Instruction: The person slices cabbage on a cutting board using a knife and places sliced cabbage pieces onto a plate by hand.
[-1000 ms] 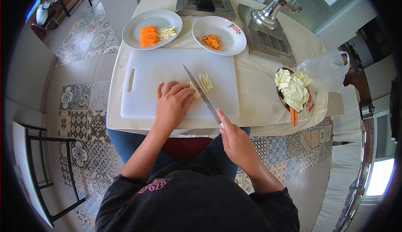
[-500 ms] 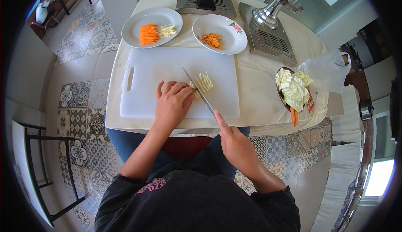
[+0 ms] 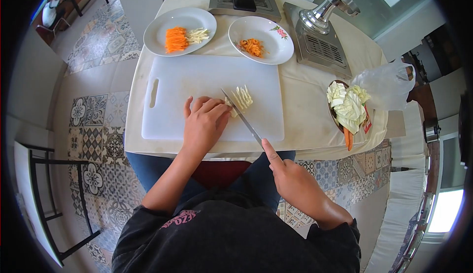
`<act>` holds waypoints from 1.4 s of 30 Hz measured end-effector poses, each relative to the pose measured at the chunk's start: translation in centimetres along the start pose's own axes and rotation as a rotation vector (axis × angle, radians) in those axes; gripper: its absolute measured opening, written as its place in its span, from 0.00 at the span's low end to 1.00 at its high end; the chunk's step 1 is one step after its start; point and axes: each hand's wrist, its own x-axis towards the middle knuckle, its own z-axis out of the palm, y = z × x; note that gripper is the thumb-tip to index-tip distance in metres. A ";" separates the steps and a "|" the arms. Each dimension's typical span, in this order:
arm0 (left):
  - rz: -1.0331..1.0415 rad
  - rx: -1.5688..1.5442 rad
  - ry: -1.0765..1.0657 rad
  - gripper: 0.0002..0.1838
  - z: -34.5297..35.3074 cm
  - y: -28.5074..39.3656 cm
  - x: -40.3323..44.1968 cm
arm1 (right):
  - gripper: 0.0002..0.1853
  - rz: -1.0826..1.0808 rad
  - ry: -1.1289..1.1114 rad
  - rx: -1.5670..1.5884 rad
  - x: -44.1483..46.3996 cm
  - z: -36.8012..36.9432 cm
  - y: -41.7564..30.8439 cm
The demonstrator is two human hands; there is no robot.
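Pale vegetable (image 3: 242, 97) is lying on the white board (image 3: 172, 81); your left hand (image 3: 203, 125) is holding it with bent fingers, likely for steadiness. Your right hand (image 3: 294, 178) is gripping the knife (image 3: 246, 123), probably for control.

I see an evenly lit room, with soft highlights on the metal stands (image 3: 315, 22) and white glare from the bright panel (image 3: 446, 211) at lower right. My wide lens bends straight lines, the corners go black, and the plastic bag (image 3: 387, 83) looks hazy.
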 end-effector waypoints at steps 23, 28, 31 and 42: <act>-0.041 -0.039 -0.026 0.05 0.0 0.1 0.0 | 0.42 -0.085 0.218 0.002 4.5 4.0 0.4; -0.044 -0.035 -0.008 0.06 0.1 0.1 -0.1 | 0.41 -0.067 0.216 0.027 1.6 4.1 0.8; -0.051 -0.035 -0.006 0.07 0.2 0.1 -0.1 | 0.41 -0.046 0.195 0.013 0.0 3.8 0.7; -0.043 -0.021 0.029 0.06 0.4 0.1 -0.2 | 0.43 0.013 0.139 -0.064 -2.8 3.1 0.1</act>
